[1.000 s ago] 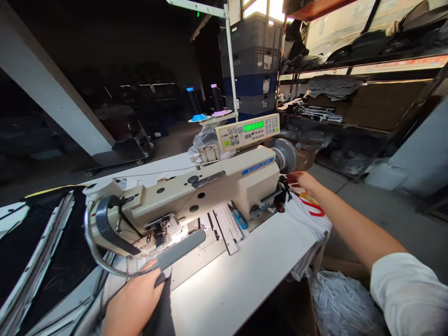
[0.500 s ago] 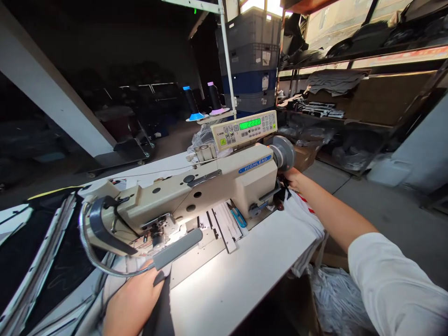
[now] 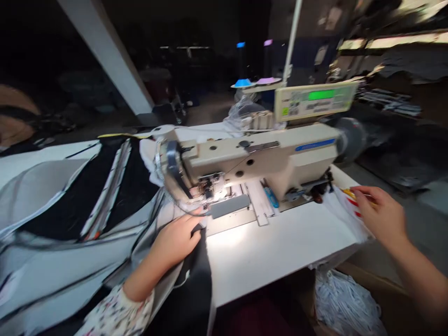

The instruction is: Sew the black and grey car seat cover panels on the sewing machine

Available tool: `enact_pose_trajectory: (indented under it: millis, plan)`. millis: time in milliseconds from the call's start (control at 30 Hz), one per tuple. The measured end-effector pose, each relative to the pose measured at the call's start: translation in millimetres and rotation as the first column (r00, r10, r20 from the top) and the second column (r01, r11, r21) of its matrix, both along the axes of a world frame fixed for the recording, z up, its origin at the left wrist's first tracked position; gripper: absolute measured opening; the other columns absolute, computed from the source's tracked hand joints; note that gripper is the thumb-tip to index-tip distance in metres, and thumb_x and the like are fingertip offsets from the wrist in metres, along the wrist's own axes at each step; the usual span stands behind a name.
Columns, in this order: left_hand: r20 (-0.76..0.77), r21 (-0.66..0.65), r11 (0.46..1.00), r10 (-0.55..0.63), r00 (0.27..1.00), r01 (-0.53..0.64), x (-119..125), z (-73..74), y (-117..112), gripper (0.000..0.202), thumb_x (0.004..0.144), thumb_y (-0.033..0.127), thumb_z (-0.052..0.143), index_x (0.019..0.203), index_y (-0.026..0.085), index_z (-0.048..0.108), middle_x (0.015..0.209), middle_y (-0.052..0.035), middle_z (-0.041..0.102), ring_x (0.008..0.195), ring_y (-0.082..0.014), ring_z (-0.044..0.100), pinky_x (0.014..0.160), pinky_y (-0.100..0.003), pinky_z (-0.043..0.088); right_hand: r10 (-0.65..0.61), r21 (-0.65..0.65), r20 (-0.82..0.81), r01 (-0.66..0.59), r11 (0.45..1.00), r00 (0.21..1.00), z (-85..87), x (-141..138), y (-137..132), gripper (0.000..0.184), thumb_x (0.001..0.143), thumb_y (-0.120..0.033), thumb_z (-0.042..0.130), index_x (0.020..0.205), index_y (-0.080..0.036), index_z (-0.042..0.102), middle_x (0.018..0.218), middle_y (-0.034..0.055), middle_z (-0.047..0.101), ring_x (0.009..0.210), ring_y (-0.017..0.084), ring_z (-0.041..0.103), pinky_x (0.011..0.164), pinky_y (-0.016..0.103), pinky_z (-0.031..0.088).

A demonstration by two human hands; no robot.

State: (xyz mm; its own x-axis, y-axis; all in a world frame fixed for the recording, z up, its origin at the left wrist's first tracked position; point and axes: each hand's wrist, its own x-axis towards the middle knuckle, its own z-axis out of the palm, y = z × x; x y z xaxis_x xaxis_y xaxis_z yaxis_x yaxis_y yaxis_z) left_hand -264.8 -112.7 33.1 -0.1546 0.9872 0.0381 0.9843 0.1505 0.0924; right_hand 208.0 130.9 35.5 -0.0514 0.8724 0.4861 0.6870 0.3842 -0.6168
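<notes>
Two findings: noted left hand (image 3: 175,240) at seven o'clock, grip unclenched, laid on fabric (image 3: 80,261) at eight, beside sewing machine (image 3: 266,156); noted right hand (image 3: 381,214) past three, touching yellow item (image 3: 348,192) at desk (image 3: 280,247) corner; blurred, cannot tell whether grasping.

R hand (image 3: 383,217) blurry — grip on ylw strip (image 3: 347,192) unclear

Worktop (image 3: 266,261): sewing machine (image 3: 269,158) across far half. Fabric (image 3: 66,210): spread left of machine. Snips (image 3: 272,197): beneath machine arm. Control panel (image 3: 301,108): above machine's rear. Thread cones (image 3: 244,83): behind, left of panel. Cloth (image 3: 338,205): right edge. Box (image 3: 388,291): below right near corner.
</notes>
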Motion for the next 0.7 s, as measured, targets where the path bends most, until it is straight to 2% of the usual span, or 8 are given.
enact_pose_trajectory:
  millis: [100, 167, 233, 300, 367, 433, 567, 700]
  plan:
    - [0.086, 0.065, 0.991, -0.126, 0.988, 0.121, 0.2, -2.8, -9.4, 0.048, 0.088, 0.013, 0.048, 0.129, 0.020, 0.072, 0.133, -0.0088, 0.071, 0.125, -0.0260, 0.065, 0.112, -0.040, 0.049, 0.336, 0.086, 0.298, -0.376, 0.923, 0.894, -7.5, -47.6, -51.5, 0.025, 0.096, -0.038, 0.057, 0.111, -0.026, 0.072, 0.110, 0.0098, 0.074, 0.108, 0.033, 0.066, 0.098, 0.054, 0.052]
    - [0.132, 0.079, 0.982, -0.180, 0.975, 0.170, -1.3, -7.0, -16.3, 0.052, 0.086, 0.008, 0.049, 0.131, 0.021, 0.071, 0.141, -0.0056, 0.066, 0.129, -0.0243, 0.062, 0.114, -0.040, 0.048, 0.635, 0.147, 0.523, -0.794, 0.590, 0.568, -10.3, -101.7, -88.0, 0.031, 0.097, -0.019, 0.054, 0.126, -0.024, 0.066, 0.116, 0.0075, 0.075, 0.106, 0.024, 0.069, 0.095, 0.040, 0.056]
    - [0.164, 0.103, 0.982, -0.177, 0.970, 0.162, -2.4, -10.9, -22.2, 0.053, 0.085, 0.007, 0.050, 0.131, 0.022, 0.071, 0.142, -0.0036, 0.066, 0.128, -0.0232, 0.062, 0.113, -0.039, 0.049, 0.679, 0.158, 0.658, -0.941, 0.298, 0.325, -10.9, -161.8, -125.6, 0.044, 0.096, -0.008, 0.050, 0.138, -0.018, 0.061, 0.132, 0.0108, 0.070, 0.123, 0.023, 0.064, 0.104, 0.038, 0.053]
    - [0.180, 0.127, 0.982, -0.158, 0.971, 0.137, -2.5, -12.2, -25.7, 0.051, 0.086, 0.006, 0.050, 0.129, 0.021, 0.072, 0.137, -0.0036, 0.069, 0.123, -0.0223, 0.064, 0.110, -0.038, 0.051, 0.672, 0.077, 0.730, -0.992, 0.101, 0.125, -10.4, -216.2, -158.7, 0.047, 0.095, -0.011, 0.049, 0.140, -0.013, 0.060, 0.142, 0.0154, 0.064, 0.132, 0.029, 0.059, 0.109, 0.044, 0.051]
    - [0.166, 0.128, 0.982, -0.158, 0.973, 0.137, -2.2, -10.2, -27.1, 0.050, 0.085, 0.003, 0.049, 0.125, 0.020, 0.073, 0.132, -0.0044, 0.071, 0.119, -0.0212, 0.065, 0.106, -0.036, 0.052, 0.644, -0.019, 0.765, -1.000, 0.021, -0.001, -11.0, -256.2, -181.8, 0.048, 0.095, -0.021, 0.051, 0.140, -0.007, 0.058, 0.142, 0.0205, 0.063, 0.132, 0.035, 0.059, 0.105, 0.050, 0.053]
    - [0.126, 0.100, 0.984, -0.157, 0.979, 0.145, -2.3, -6.2, -27.9, 0.047, 0.086, 0.000, 0.048, 0.119, 0.019, 0.074, 0.126, -0.0050, 0.073, 0.112, -0.0207, 0.065, 0.101, -0.035, 0.053, 0.610, -0.068, 0.791, -0.998, 0.010, -0.048, -13.9, -278.4, -193.5, 0.053, 0.095, -0.030, 0.052, 0.141, -0.004, 0.057, 0.137, 0.0239, 0.065, 0.128, 0.040, 0.062, 0.099, 0.055, 0.056]
    - [0.056, 0.041, 0.992, -0.122, 0.991, 0.120, -0.8, -0.9, -30.1, 0.040, 0.091, 0.001, 0.047, 0.113, 0.019, 0.074, 0.120, -0.0040, 0.073, 0.101, -0.0219, 0.062, 0.092, -0.035, 0.054, 0.587, 0.002, 0.810, -1.000, 0.019, 0.013, -22.7, -280.8, -192.2, 0.051, 0.092, -0.028, 0.051, 0.133, 0.001, 0.062, 0.128, 0.0284, 0.069, 0.118, 0.040, 0.068, 0.093, 0.052, 0.058]
    - [0.068, 0.028, 0.989, -0.145, 0.987, 0.144, 4.2, -1.8, -29.9, 0.041, 0.093, 0.002, 0.046, 0.121, 0.019, 0.071, 0.124, -0.0032, 0.072, 0.101, -0.0217, 0.059, 0.091, -0.036, 0.053, 0.595, 0.104, 0.803, -0.991, -0.084, 0.034, -21.4, -266.5, -180.5, 0.039, 0.089, -0.016, 0.048, 0.115, 0.001, 0.071, 0.120, 0.0258, 0.073, 0.112, 0.037, 0.072, 0.090, 0.045, 0.058]
